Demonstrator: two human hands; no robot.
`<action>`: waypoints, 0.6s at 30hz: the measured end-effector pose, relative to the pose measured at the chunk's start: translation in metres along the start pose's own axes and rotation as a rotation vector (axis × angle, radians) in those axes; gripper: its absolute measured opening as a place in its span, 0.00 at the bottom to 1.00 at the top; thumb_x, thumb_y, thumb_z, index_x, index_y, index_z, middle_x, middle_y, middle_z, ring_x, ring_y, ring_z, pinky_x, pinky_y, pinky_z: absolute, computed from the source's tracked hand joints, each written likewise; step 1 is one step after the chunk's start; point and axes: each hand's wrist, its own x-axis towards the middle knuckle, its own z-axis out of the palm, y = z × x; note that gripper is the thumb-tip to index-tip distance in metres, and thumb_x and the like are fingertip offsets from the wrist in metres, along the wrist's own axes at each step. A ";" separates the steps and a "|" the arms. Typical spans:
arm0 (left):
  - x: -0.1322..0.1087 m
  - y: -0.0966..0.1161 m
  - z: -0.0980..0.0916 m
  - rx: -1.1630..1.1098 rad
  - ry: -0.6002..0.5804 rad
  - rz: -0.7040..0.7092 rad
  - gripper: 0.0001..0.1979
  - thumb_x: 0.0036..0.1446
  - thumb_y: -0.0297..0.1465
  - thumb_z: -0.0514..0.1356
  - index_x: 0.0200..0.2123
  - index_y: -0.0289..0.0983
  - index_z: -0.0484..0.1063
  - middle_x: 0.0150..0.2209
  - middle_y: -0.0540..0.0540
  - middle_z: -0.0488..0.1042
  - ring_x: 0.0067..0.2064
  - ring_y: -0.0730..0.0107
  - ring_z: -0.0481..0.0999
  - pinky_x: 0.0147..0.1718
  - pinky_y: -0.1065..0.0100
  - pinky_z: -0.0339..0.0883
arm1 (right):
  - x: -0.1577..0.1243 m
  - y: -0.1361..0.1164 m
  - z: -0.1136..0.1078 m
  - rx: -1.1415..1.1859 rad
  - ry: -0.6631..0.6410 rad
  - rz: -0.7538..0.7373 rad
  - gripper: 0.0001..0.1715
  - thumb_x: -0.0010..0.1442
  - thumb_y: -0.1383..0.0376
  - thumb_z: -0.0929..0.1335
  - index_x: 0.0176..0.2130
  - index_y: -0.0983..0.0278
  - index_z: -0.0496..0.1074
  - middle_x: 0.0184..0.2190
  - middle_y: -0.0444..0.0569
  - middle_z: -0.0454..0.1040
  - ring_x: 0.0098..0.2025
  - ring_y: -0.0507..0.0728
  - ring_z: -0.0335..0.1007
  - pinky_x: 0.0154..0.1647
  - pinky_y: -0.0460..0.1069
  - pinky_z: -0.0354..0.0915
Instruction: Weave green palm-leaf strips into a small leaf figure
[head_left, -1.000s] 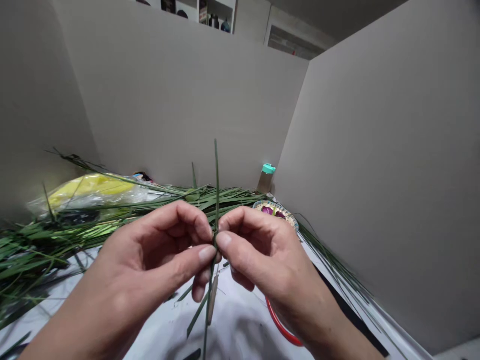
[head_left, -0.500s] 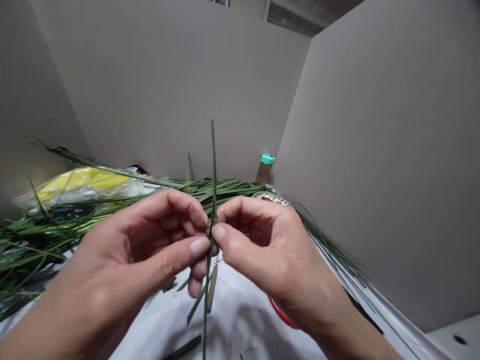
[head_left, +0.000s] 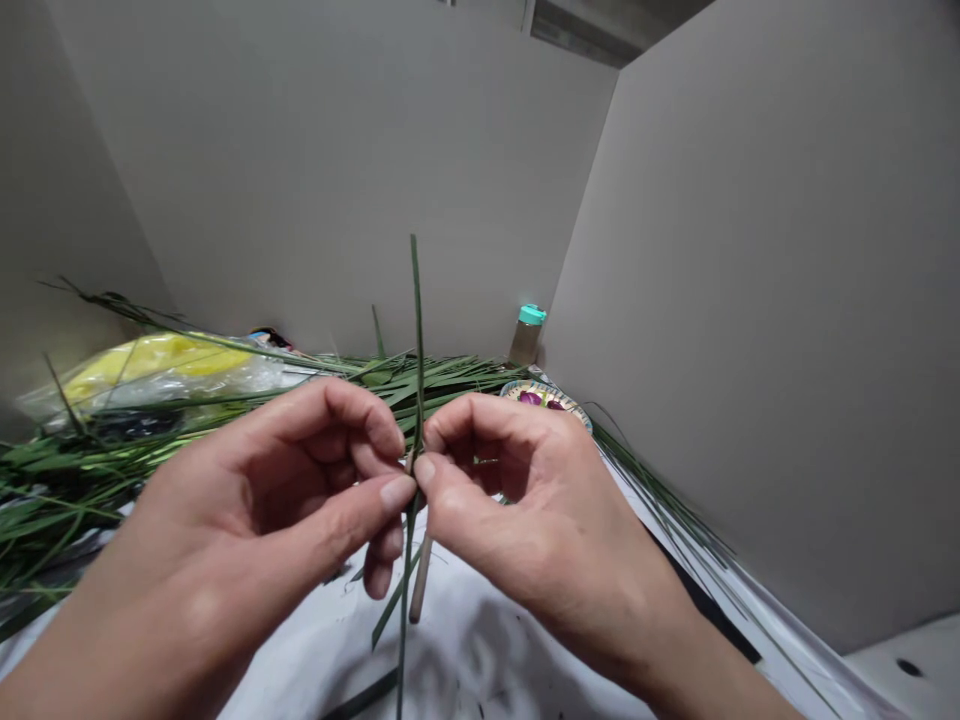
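Shifted slightly leftward, left hand (head_left: 244,520) and right hand (head_left: 532,520), both curled, pinch an upright green strip (head_left: 418,340).

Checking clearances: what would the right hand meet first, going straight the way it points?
The right hand would likely meet the long, narrow green leaf strip first, then the left hand; exact depth there is unclear.

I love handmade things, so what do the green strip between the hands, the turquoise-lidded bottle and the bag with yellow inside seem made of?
Green strip: probably plant leaf, fairly matte; thin and narrow like the blades behind.
Bottle: perhaps plastic or glass, since it looks see-through; its lid looks like smooth plastic, evenly coloured.
Bag: likely plastic film, glossy, see-through and crinkled.
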 end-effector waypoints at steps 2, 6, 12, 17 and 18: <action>0.000 0.000 -0.001 -0.011 -0.010 -0.016 0.05 0.54 0.33 0.70 0.33 0.52 0.81 0.25 0.55 0.76 0.22 0.71 0.76 0.17 0.74 0.71 | 0.001 0.001 -0.001 0.030 -0.014 -0.005 0.11 0.51 0.73 0.70 0.21 0.62 0.69 0.18 0.36 0.66 0.23 0.47 0.60 0.22 0.43 0.58; 0.001 0.000 -0.004 -0.011 -0.003 -0.049 0.06 0.53 0.32 0.71 0.33 0.51 0.81 0.27 0.55 0.76 0.22 0.71 0.77 0.17 0.73 0.72 | 0.001 0.011 -0.006 0.098 -0.074 -0.086 0.03 0.53 0.67 0.70 0.27 0.62 0.74 0.24 0.39 0.71 0.28 0.50 0.65 0.28 0.47 0.61; 0.008 0.006 0.002 0.025 0.024 -0.017 0.07 0.51 0.30 0.70 0.31 0.51 0.82 0.27 0.55 0.76 0.22 0.71 0.77 0.17 0.73 0.73 | -0.001 0.014 -0.007 0.048 -0.053 -0.157 0.06 0.56 0.69 0.70 0.27 0.62 0.71 0.23 0.37 0.69 0.27 0.49 0.62 0.27 0.46 0.60; 0.008 0.005 0.004 -0.124 -0.038 -0.195 0.08 0.48 0.35 0.75 0.33 0.47 0.81 0.24 0.54 0.73 0.21 0.75 0.66 0.14 0.79 0.66 | -0.004 0.013 -0.005 0.061 -0.052 -0.138 0.05 0.57 0.70 0.71 0.30 0.62 0.72 0.27 0.41 0.73 0.32 0.52 0.69 0.34 0.48 0.65; 0.008 0.005 0.003 -0.161 -0.067 -0.259 0.10 0.49 0.36 0.75 0.35 0.46 0.81 0.25 0.53 0.72 0.22 0.76 0.65 0.15 0.80 0.65 | -0.004 0.013 -0.004 0.074 -0.051 -0.148 0.06 0.57 0.70 0.71 0.30 0.62 0.72 0.27 0.41 0.72 0.31 0.52 0.68 0.33 0.47 0.65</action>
